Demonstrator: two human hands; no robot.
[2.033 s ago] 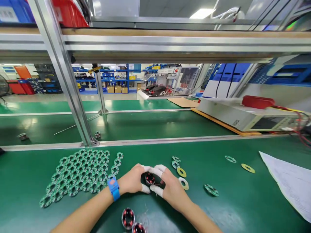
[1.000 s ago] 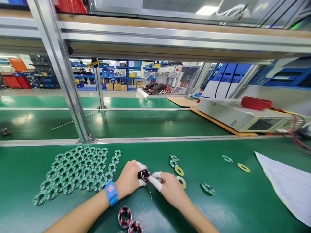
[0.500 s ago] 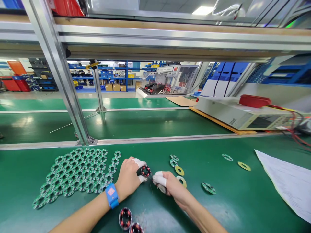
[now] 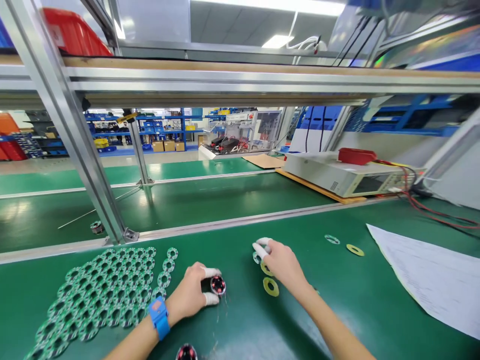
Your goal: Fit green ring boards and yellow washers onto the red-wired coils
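My left hand, with a blue wrist strap and white finger cots, grips a small black and red coil part just above the green mat. My right hand has reached away to the right and its white-capped fingertips pinch at a small green ring board lying on the mat. A yellow ring lies just below that hand, and another yellow ring is partly hidden under it. Thin wires hang from the coil part.
Several green ring boards lie spread at the left. Another coil part sits at the bottom edge. A green ring, a yellow ring and a paper sheet lie to the right. A grey instrument stands behind the rail.
My right hand has let go of the coil part and moved up and right to the small rings. My left hand keeps the coil part, lower than before. The view has shifted.
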